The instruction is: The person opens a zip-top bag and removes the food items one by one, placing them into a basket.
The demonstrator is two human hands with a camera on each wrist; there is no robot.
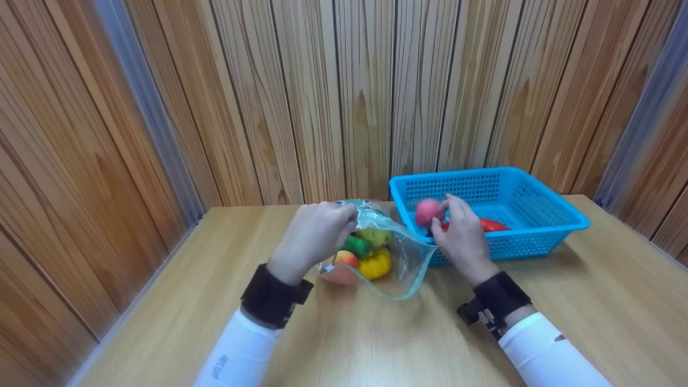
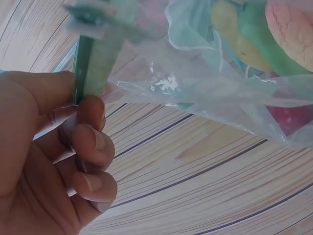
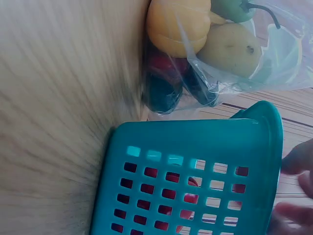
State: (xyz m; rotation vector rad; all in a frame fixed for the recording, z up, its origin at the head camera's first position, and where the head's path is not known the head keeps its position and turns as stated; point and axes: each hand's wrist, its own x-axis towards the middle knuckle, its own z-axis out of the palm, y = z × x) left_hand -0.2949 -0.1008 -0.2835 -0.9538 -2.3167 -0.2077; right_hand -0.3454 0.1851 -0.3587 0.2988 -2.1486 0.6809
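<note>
My left hand pinches the rim of a clear zip bag between thumb and fingers, its mouth gaping toward me. Inside the bag show a yellow pumpkin, a green pepper, a yellowish-green pear-like fruit and a peach-coloured round fruit. Over the near left corner of the blue basket, my right hand holds a pink round fruit by its fingertips. Only a few blurred fingers of that hand enter the right wrist view.
Red produce lies in the basket, partly behind the right hand and near wall. The basket stands directly right of the bag on the wooden table. Plank-patterned walls enclose the table at the back and sides.
</note>
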